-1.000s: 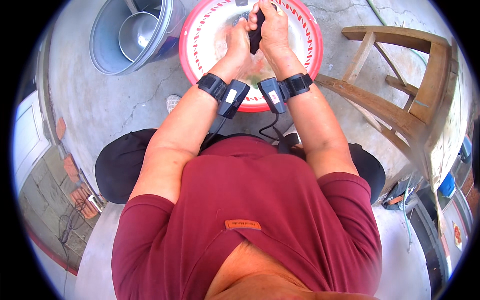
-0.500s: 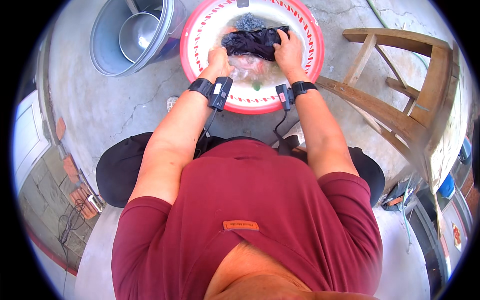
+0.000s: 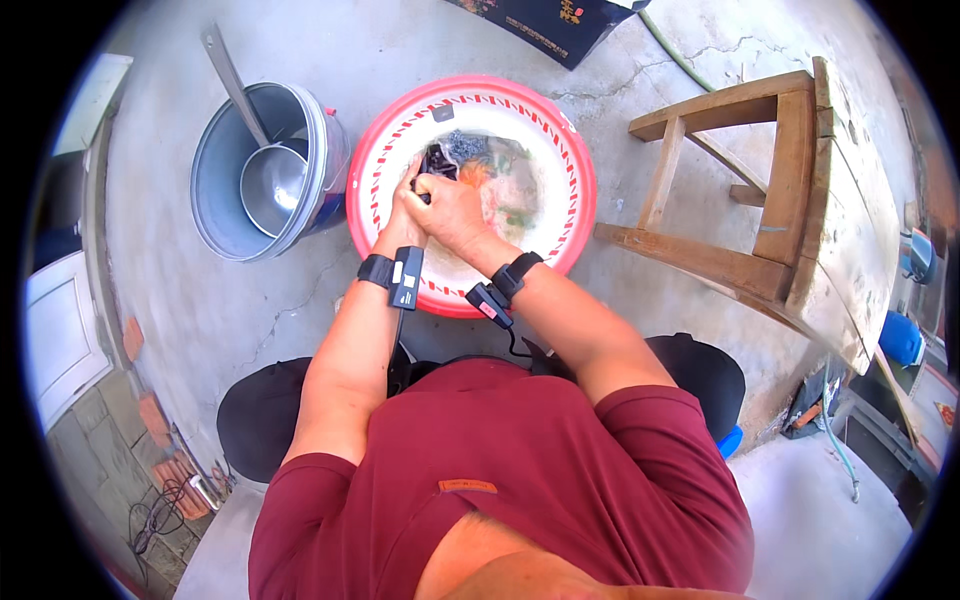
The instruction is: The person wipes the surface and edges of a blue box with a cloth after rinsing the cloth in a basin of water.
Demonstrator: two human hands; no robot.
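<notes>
A round white basin with a red rim point(image 3: 588, 200) holds cloudy water. Bunched up at its left side is a wet black cloth point(image 3: 436, 160), squeezed between my two hands. My right hand point(image 3: 452, 208) has its fingers closed on the cloth and lies over my left. Partly covered by it, my left hand point(image 3: 402, 210) grips the same bundle from the left. Beyond the cloth, a blue-grey crumpled piece point(image 3: 468, 147) lies in the water. Orange, pinkish and greenish patches show under the surface, too blurred to name.
Left of the basin stands a grey bucket point(image 3: 212, 195) with a long-handled metal ladle point(image 3: 275, 190) inside. To the right a wooden stool point(image 3: 785, 190) lies on its side. A dark printed box point(image 3: 560, 30) and a green hose point(image 3: 675, 50) are at the far side.
The black cloth was stretched between both hands and is now bunched at the basin's left. My right hand moved left to meet my left hand. The view shifted, showing more beyond the basin.
</notes>
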